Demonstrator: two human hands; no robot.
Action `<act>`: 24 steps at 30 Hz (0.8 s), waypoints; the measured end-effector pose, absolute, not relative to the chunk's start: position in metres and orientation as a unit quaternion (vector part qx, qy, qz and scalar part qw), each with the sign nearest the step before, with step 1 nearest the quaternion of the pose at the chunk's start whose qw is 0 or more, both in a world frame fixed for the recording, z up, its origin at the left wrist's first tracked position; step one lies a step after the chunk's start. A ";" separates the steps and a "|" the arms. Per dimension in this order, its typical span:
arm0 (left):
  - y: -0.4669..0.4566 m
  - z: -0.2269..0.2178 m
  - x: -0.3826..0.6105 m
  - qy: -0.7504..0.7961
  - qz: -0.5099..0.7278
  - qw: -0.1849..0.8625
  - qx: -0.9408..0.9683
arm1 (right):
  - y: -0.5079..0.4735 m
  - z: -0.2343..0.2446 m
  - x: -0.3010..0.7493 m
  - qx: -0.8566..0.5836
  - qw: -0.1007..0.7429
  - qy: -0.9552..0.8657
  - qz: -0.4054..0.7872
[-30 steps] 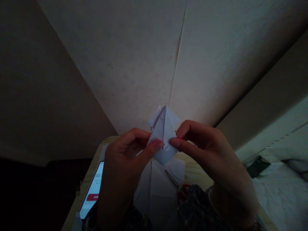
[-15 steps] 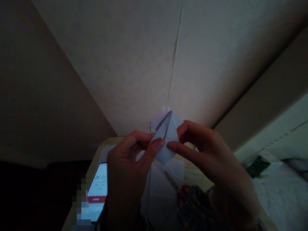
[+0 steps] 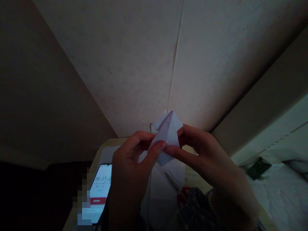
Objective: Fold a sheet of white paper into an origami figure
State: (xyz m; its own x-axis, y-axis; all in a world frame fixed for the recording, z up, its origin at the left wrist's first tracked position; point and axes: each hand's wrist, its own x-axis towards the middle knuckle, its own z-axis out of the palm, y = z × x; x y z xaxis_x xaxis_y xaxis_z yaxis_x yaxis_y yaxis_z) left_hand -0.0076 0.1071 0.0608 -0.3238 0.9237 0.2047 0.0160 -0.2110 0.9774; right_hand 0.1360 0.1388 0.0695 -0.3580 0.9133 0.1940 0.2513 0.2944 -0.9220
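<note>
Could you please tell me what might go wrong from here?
The left hand and right hand pinch the folded paper between them, so uneven pressure might crease or tear it. The red-handled scissors lie close by the right sleeve, which could catch them. The phone, close to the left forearm, might get nudged.

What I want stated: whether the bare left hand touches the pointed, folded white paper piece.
Touching: in the head view, the left hand holds the folded white paper piece, thumb lying over the lower front.
</note>
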 end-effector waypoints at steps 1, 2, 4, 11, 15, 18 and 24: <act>0.107 0.061 -0.007 0.512 0.634 0.362 0.453 | 0.138 0.070 0.136 -0.420 0.384 -0.706 0.422; 0.107 0.061 -0.006 0.509 0.637 0.362 0.452 | 0.138 0.070 0.135 -0.426 0.381 -0.706 0.418; 0.107 0.060 -0.005 0.510 0.640 0.353 0.454 | 0.137 0.070 0.134 -0.431 0.371 -0.712 0.412; 0.108 0.059 -0.005 0.505 0.646 0.351 0.453 | 0.137 0.073 0.131 -0.435 0.336 -0.748 0.372; 0.107 0.061 -0.003 0.508 0.647 0.376 0.427 | 0.137 0.074 0.130 -0.431 0.321 -0.762 0.362; 0.108 0.061 -0.005 0.506 0.638 0.410 0.412 | 0.137 0.075 0.129 -0.414 0.311 -0.778 0.355; 0.109 0.061 -0.013 0.492 0.619 0.459 0.405 | 0.135 0.074 0.130 -0.412 0.309 -0.791 0.331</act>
